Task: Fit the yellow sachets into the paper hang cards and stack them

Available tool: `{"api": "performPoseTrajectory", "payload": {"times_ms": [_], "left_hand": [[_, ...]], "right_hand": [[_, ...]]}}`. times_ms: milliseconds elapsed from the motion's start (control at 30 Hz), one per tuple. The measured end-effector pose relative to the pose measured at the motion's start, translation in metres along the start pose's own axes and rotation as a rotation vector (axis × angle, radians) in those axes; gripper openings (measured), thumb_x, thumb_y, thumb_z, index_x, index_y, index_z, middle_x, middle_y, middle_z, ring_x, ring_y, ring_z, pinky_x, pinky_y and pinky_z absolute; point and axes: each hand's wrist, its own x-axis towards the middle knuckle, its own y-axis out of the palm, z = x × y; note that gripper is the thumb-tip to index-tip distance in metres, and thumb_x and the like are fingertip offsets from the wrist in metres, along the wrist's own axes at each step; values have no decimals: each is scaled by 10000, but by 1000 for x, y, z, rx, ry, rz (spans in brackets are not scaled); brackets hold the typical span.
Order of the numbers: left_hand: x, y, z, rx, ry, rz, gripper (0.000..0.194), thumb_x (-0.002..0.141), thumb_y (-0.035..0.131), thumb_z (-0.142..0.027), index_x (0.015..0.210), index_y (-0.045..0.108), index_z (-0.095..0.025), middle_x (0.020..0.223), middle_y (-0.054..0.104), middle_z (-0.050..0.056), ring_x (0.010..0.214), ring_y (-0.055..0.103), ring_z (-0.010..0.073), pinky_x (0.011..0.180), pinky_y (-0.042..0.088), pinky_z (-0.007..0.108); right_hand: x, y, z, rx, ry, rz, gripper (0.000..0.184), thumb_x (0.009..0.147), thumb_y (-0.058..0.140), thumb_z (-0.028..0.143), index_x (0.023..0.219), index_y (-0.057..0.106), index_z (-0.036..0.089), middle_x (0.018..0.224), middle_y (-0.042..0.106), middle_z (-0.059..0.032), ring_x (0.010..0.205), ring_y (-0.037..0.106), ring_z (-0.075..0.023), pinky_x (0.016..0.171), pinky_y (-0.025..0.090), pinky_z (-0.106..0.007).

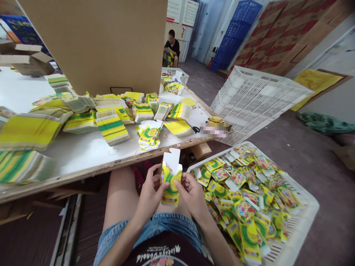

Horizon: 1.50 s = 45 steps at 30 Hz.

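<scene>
Denim shorts (177, 223) and a dark printed T-shirt (163, 251) are nearest, at the bottom of the view. From the left, a white worktable (80, 151) with a worn wooden edge carries an open cardboard box (30, 61) and bundled yellow-and-green carton blanks (112, 127). Behind the bundles rises 1 large brown cardboard panel (108, 44), blocking sight of part of the room. A small pile of cartons (149, 135) sits by the table's front edge. Above the lap, the left hand (152, 186) pinches the left side of a yellow-and-green carton (170, 184), its white flaps up, between thumb and fingers; the right hand (192, 190) pinches its right side likewise. Beyond the panel sits 1 person (172, 48) in black. Scissors (196, 129) and bananas (215, 119) lie near the table's right corner. Farther right, a white plastic crate (310, 218) holds heaped small cartons (244, 207); beyond it, stacked white crates (244, 96), stacked blue crates (234, 33) and red-and-brown boxes (271, 33) stand around the dark floor (318, 155).
</scene>
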Motion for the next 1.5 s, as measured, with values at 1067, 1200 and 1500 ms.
{"api": "performPoseTrajectory", "payload": {"times_ms": [1067, 1200, 1500], "left_hand": [[-7, -5, -10, -251, -106, 353, 597, 825, 686, -244, 1305, 332, -267, 1102, 673, 92, 878, 686, 197, 790, 524, 309], [-7, -6, -2, -97, -14, 272, 427, 845, 661, -258, 1206, 433, -245, 1063, 680, 70, 846, 663, 172, 783, 520, 294], [-8, -2, -6, 89, 52, 204, 440, 895, 574, -283, 1298, 402, -241, 1205, 636, 113, 968, 648, 204, 859, 517, 327]], "right_hand": [[1, -29, 12, -58, -142, 137, 438, 925, 548, 330, 1342, 439, 254, 1075, 659, -84, 1024, 628, -220, 875, 492, -355], [8, -37, 26, -248, -278, 162, 252, 920, 529, 368, 1015, 708, 218, 1018, 592, -83, 960, 578, -213, 804, 467, -312], [18, -30, 33, -420, -64, 188, 298, 837, 581, 216, 1134, 551, 216, 571, 342, 101, 476, 340, -85, 479, 255, -216]]}}
